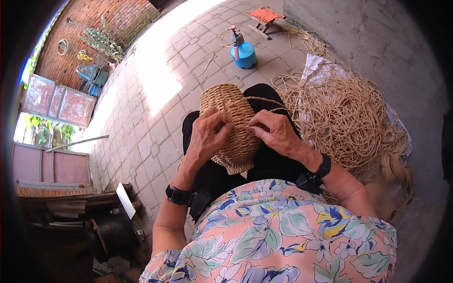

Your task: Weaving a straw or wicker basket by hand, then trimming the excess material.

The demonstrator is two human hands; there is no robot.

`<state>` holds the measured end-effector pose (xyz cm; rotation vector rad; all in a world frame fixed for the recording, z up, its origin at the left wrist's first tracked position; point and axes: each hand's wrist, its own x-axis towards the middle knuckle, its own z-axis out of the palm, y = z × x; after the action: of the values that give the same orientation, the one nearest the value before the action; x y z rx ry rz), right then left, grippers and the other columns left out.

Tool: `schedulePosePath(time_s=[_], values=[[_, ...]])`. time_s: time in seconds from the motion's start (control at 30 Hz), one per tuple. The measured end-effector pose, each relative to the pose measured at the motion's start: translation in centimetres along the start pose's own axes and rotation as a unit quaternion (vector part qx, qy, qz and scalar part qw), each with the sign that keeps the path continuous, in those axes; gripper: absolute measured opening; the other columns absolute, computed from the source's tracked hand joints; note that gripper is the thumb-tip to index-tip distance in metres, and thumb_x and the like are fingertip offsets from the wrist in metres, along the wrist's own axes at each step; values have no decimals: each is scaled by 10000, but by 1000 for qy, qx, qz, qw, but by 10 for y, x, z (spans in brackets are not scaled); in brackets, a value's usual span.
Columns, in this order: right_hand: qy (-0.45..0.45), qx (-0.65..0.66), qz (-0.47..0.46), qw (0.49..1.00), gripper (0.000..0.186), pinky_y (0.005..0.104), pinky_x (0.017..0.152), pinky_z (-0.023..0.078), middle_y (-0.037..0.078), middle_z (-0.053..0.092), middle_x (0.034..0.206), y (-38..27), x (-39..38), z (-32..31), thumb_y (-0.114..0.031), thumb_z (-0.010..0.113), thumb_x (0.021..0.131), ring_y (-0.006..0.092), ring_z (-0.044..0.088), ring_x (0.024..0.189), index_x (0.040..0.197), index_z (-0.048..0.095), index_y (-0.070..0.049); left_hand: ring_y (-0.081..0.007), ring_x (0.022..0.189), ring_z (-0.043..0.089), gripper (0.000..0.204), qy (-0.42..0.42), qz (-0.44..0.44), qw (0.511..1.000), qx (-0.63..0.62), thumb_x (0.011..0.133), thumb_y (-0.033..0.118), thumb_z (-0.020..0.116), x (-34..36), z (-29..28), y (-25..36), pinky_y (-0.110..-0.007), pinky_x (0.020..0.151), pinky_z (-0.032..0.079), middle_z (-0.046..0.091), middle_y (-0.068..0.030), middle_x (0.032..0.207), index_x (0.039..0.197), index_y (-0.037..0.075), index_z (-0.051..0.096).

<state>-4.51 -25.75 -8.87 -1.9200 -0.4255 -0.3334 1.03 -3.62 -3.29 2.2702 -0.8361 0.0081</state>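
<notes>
A tan basket woven from twisted straw cord (236,106) lies across my lap, between my knees in black trousers. Its left side is gripped by my left hand (207,137), with thumb and forefinger closed near a short loose end of cord (224,112). On the opposite side, my right hand (278,134) has its fingers curled, thumb and forefinger pressed together against the weave; what is in that pinch is too small to make out. From the basket's upper right, a cord strand (266,100) runs over my right knee towards a large pile of loose cord (347,113).
The pile rests on a white sheet (314,70) by the grey wall (373,37). Ahead on the paving stand a blue spray bottle (244,55) and a small stool with an orange woven seat (265,15). Dark clutter (111,236) sits at the lower left.
</notes>
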Motion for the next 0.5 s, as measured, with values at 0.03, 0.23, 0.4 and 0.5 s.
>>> schedulePosePath(time_s=[0.03, 0.23, 0.4, 0.5], values=[[0, 0, 0, 1000, 106, 325, 711, 514, 97, 665, 872, 1, 0, 0, 5, 695, 864, 223, 663, 784, 964, 668, -17, -197, 799, 611, 92, -3, -11, 1000, -18, 868, 50, 691, -1, 0, 0, -314, 729, 520, 543, -88, 877, 879, -28, 644], [-7, 47, 23, 999, 64, 300, 668, 491, 74, 643, 811, 4, 1, 1, -21, 688, 889, 152, 611, 721, 936, 651, 1, -182, 787, 595, 83, -1, -20, 1000, -3, 864, 28, 685, -5, -3, 0, -308, 696, 500, 543, -83, 887, 853, -30, 626], [-20, 80, 69, 994, 63, 284, 643, 469, 47, 626, 794, 4, 2, -1, -47, 672, 919, 110, 570, 717, 925, 638, 5, -169, 750, 583, 118, 13, -41, 999, -6, 847, 55, 713, -7, -5, 1, -314, 693, 489, 543, -69, 840, 825, -27, 632], [-23, 74, 60, 995, 60, 274, 643, 470, 52, 631, 797, 7, 2, -2, -46, 670, 917, 107, 577, 720, 927, 643, 7, -156, 720, 571, 132, 9, -61, 998, -7, 836, 72, 733, -8, -8, 1, -311, 685, 483, 542, -58, 809, 819, -23, 643]])
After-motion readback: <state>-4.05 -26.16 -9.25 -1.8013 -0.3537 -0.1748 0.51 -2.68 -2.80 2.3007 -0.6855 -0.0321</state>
